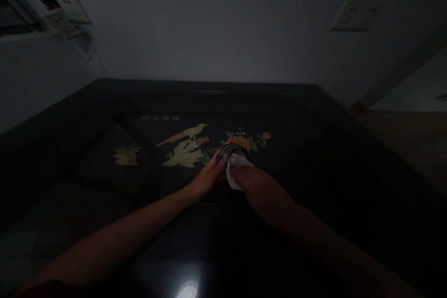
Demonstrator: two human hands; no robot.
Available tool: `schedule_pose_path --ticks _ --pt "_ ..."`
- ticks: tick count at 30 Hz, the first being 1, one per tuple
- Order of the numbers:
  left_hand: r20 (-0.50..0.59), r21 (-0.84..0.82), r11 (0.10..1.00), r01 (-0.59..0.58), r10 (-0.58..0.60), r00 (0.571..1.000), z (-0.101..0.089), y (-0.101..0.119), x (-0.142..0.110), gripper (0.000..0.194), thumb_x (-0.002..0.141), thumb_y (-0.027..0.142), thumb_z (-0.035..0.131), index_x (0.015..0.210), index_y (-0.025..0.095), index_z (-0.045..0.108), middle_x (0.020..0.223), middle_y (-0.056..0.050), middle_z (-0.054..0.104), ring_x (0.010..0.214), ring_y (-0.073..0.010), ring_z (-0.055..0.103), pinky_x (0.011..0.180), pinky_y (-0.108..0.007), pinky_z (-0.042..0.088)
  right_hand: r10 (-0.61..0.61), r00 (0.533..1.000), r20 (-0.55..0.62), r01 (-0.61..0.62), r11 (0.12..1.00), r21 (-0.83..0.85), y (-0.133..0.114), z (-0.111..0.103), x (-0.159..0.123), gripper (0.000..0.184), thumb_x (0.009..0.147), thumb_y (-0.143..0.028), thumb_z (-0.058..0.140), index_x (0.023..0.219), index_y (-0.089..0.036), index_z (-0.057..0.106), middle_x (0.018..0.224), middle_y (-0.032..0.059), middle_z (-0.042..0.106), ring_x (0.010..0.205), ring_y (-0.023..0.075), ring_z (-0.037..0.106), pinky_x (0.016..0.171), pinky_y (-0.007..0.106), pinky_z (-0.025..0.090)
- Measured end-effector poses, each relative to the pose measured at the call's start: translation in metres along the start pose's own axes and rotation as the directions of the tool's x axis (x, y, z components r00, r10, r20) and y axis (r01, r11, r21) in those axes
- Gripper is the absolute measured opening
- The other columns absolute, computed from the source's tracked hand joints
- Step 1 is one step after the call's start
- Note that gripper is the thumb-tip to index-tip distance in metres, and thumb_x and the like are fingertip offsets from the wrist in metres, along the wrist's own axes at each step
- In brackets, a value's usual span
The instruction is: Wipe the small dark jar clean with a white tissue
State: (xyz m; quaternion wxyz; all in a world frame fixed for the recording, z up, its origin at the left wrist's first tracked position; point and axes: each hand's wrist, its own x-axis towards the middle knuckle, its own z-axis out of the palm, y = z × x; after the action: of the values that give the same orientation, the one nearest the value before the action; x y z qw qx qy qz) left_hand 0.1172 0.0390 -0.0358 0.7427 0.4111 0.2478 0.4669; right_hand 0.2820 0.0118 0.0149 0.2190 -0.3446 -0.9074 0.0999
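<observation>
The scene is very dim. My left hand (pixel 208 178) reaches forward over a black lacquered table (pixel 314 158) and its fingers close on a small dark shiny object (pixel 230 150) that I cannot identify. My right hand (pixel 256 185) is closed around a white cloth or tissue (pixel 235 167), pressed against that same object. Both hands meet above the table's inlaid picture of a bird (pixel 186 142) and flowers (pixel 249 140).
White wall sockets sit at the upper left (pixel 66 14) and upper right (pixel 354 15) of the pale wall behind the table. A smaller inlaid panel (pixel 126 155) lies left of the hands. Wooden floor (pixel 408 144) shows at the right. A light reflection (pixel 188 288) glints near the front edge.
</observation>
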Motion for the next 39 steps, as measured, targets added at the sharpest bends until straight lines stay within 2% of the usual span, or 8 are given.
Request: schedule_pose_path --ticks 5,10,14,18,22,25,33,39 --pt "-0.037 -0.035 0.999 -0.015 0.014 0.999 -0.001 -0.003 0.003 0.066 0.076 0.05 0.065 0.134 0.028 0.042 0.138 -0.01 0.046 0.125 -0.028 0.042 0.103 -0.04 0.033 -0.088 0.996 0.028 0.092 0.906 -0.414 0.004 0.002 -0.002 0.032 0.086 -0.007 0.043 0.111 -0.003 0.063 0.113 0.0195 0.066 0.108 0.0273 0.061 0.099 0.043 0.045" --pt "-0.053 -0.025 1.0 0.001 -0.003 0.999 0.0 -0.003 0.002 0.063 0.076 0.049 0.066 0.131 0.027 0.044 0.133 -0.009 0.049 0.124 -0.0273 0.043 0.102 -0.039 0.033 -0.089 0.996 0.002 0.079 0.863 -0.499 0.002 0.007 -0.002 0.029 0.085 -0.007 0.046 0.107 -0.001 0.064 0.109 0.021 0.067 0.105 0.0287 0.062 0.098 0.043 0.046" --pt "-0.061 0.024 1.0 0.011 -0.01 0.998 0.0 -0.002 0.001 0.065 0.075 0.049 0.066 0.132 0.027 0.043 0.135 -0.009 0.048 0.125 -0.0282 0.042 0.103 -0.04 0.031 -0.027 0.999 -0.021 0.017 0.92 -0.391 -0.001 0.012 -0.002 0.03 0.085 -0.005 0.045 0.11 -0.002 0.061 0.107 0.0198 0.067 0.104 0.0274 0.061 0.098 0.043 0.045" --pt "-0.046 0.03 0.999 0.013 -0.012 0.999 -0.003 -0.002 0.001 0.066 0.075 0.05 0.066 0.133 0.027 0.042 0.14 -0.009 0.043 0.129 -0.03 0.038 0.104 -0.041 0.031 0.106 0.992 -0.073 -0.111 0.991 -0.07 -0.005 0.012 0.001 0.024 0.088 -0.007 0.041 0.099 -0.009 0.063 0.098 0.0131 0.07 0.094 0.0227 0.064 0.09 0.039 0.05" --pt "-0.051 0.061 0.998 -0.01 0.013 0.999 -0.002 -0.002 0.002 0.066 0.077 0.046 0.066 0.135 0.028 0.04 0.14 -0.008 0.043 0.13 -0.0293 0.036 0.107 -0.041 0.028 0.227 0.969 -0.096 -0.198 0.949 0.243 -0.008 0.009 0.003 0.024 0.092 -0.014 0.038 0.102 -0.016 0.059 0.107 0.0105 0.067 0.106 0.0213 0.061 0.09 0.037 0.051" --pt "-0.054 0.087 0.996 -0.023 0.028 0.998 -0.001 -0.001 0.002 0.067 0.077 0.046 0.065 0.135 0.028 0.039 0.141 -0.008 0.042 0.131 -0.0292 0.035 0.108 -0.041 0.027 0.234 0.97 -0.07 -0.204 0.934 0.294 -0.01 0.009 0.002 0.025 0.093 -0.018 0.039 0.111 -0.015 0.057 0.11 0.0124 0.065 0.111 0.0234 0.058 0.091 0.04 0.05" --pt "-0.047 0.059 0.998 0.003 0.0 0.999 -0.006 -0.004 0.002 0.071 0.076 0.049 0.065 0.137 0.028 0.035 0.141 -0.009 0.041 0.128 -0.0296 0.039 0.104 -0.041 0.032 0.153 0.988 -0.001 -0.153 0.988 0.025 -0.004 0.015 -0.001 0.031 0.089 -0.021 0.05 0.116 -0.009 0.057 0.114 0.0161 0.064 0.111 0.027 0.057 0.094 0.044 0.048" --pt "-0.091 0.002 1.0 0.003 -0.003 0.996 0.001 -0.001 0.002 0.068 0.074 0.048 0.068 0.133 0.027 0.041 0.136 -0.009 0.047 0.125 -0.0271 0.042 0.101 -0.037 0.035 0.0 1.0 0.022 0.007 0.952 -0.306 0.003 0.015 -0.001 0.034 0.086 -0.007 0.048 0.119 -0.004 0.057 0.117 0.0185 0.063 0.112 0.0266 0.058 0.102 0.043 0.044"
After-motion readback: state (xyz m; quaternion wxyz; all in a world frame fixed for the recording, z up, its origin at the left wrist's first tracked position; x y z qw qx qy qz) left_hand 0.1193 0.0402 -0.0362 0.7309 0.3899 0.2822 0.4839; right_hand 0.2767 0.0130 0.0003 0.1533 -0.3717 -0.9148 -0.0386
